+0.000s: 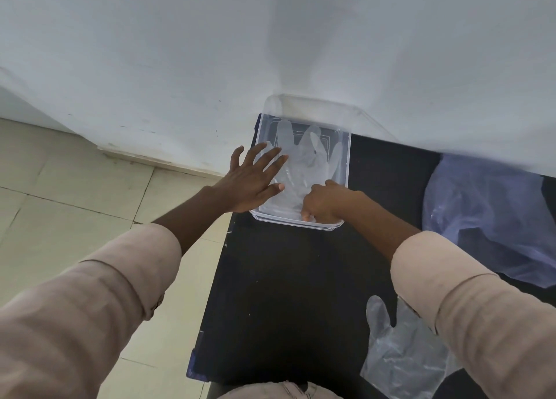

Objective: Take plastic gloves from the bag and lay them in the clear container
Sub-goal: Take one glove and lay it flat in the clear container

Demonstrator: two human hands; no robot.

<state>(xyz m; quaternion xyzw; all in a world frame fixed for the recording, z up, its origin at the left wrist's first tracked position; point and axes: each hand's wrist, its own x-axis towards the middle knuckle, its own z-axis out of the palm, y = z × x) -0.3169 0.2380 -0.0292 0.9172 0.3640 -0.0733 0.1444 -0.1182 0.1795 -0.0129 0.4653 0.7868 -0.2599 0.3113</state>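
A spare glove [400, 353] lay on the black table [285, 293] under the right sleeve. Farther on, the right hand [326, 201] was curled, pinching the cuff of a thin glove [304, 158] flat in the clear container [346, 170]; the left hand [255, 179], fingers spread, rested on its rim. The film looked light, limp, clingy, best taken by the cuff. The bag [493, 215] sat right.

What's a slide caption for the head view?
Both hands press a plastic glove flat in the clear container; a second glove waits on the black table.
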